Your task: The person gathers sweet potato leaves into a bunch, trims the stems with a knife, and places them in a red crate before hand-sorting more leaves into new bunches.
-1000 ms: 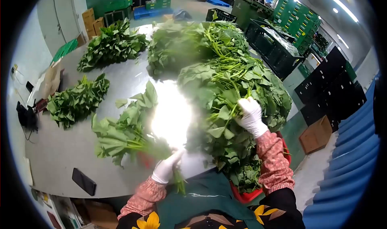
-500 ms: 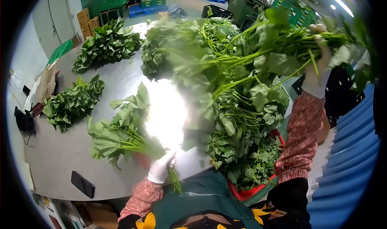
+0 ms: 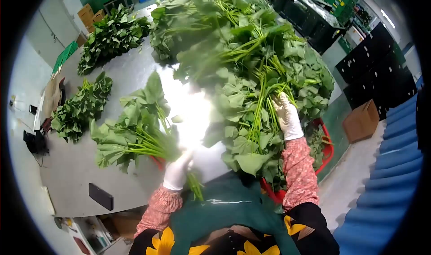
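My gloved left hand (image 3: 176,170) is closed around the stems of a bunch of leafy greens (image 3: 134,138), held above the near part of the metal table (image 3: 130,190). Its leaves fan out to the left and the cut stem ends stick out below my fist. On the right, my gloved right hand (image 3: 287,116) rests at the big heap of greens (image 3: 251,88), its fingers curled around some long green stems (image 3: 265,97). Some fingertips are hidden among the stems. Glare and a blurred patch cover the middle of the view.
Two bundles of greens lie at the left, a far bundle (image 3: 110,37) and a nearer bundle (image 3: 83,106). A black phone (image 3: 101,196) lies near the front edge. The red basket (image 3: 330,154) sits under the heap. Black crates (image 3: 377,70) and a cardboard box (image 3: 361,121) stand right.
My right hand has come down from the raised stems at the upper right onto the heap. My left hand still holds its bunch in nearly the same place. The view has shifted.
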`<state>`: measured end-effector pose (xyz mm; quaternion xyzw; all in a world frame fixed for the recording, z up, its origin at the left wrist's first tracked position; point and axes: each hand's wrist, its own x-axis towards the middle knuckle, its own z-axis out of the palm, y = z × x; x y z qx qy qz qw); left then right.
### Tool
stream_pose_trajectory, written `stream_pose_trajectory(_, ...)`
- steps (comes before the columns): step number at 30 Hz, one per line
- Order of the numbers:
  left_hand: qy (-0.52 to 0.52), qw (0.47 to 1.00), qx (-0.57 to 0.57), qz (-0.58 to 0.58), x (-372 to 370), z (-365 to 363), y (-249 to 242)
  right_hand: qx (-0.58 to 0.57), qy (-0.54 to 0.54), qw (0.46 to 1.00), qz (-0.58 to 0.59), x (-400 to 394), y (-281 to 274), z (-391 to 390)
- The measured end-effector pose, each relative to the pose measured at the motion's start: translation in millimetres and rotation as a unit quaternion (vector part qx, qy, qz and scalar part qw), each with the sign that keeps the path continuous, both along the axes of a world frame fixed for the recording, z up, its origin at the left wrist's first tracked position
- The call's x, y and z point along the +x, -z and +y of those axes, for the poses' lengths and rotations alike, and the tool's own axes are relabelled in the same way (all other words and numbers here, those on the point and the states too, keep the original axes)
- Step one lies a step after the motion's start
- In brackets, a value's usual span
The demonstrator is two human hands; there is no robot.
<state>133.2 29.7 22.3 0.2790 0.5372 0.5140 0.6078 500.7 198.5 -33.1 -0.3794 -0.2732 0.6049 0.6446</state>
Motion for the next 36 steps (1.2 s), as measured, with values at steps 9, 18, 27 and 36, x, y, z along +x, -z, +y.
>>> stream_pose_trajectory(9,0.003,1.000,0.014,-0.010,6.6,3.0,0.1,-0.047,-0.082,0.822,-0.561,29.3,-67.7,-54.7)
stream_pose_trajectory(18,0.007,1.000,-0.015,0.000,30.4,9.1,-12.1,0.448,-0.016,0.370,-0.813,-55.3,-141.2,-56.3)
stream_pose_trajectory(27,-0.061,0.993,-0.013,-0.104,7.5,-4.8,-32.5,0.474,0.048,0.393,-0.786,-63.9,-170.3,2.6)
stream_pose_trajectory(36,-0.048,0.997,0.030,-0.043,-7.5,6.0,-6.7,0.278,0.071,0.751,-0.595,-51.1,-185.0,-9.7)
